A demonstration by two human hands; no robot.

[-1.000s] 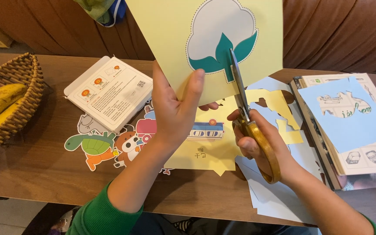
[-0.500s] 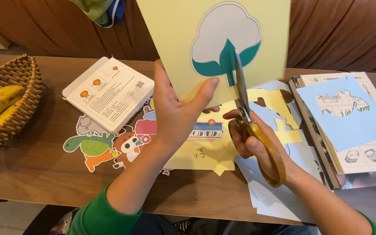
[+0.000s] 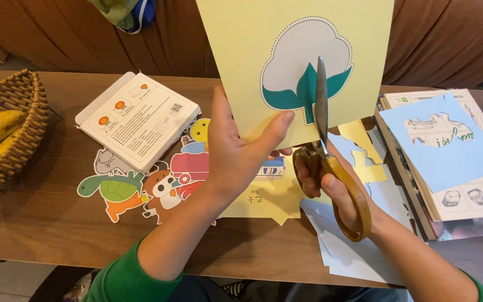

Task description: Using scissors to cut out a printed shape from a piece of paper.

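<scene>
1. Since a second ago, the scissors (image 3: 331, 168) have climbed further up into the yellow sheet (image 3: 286, 61).
2. The cloud-shaped outline is barely cut; most remains.
3. The left hand (image 3: 236, 156) pinches the thin paper's lower edge above the counter (image 3: 40, 223); the right hand (image 3: 331, 187) grips the orange handles.

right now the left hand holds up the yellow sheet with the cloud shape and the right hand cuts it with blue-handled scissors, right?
Not quite: the scissors have yellow-orange handles, not blue, as the head view shows. The left hand does hold up the yellow sheet, and the right hand cuts it.
</scene>
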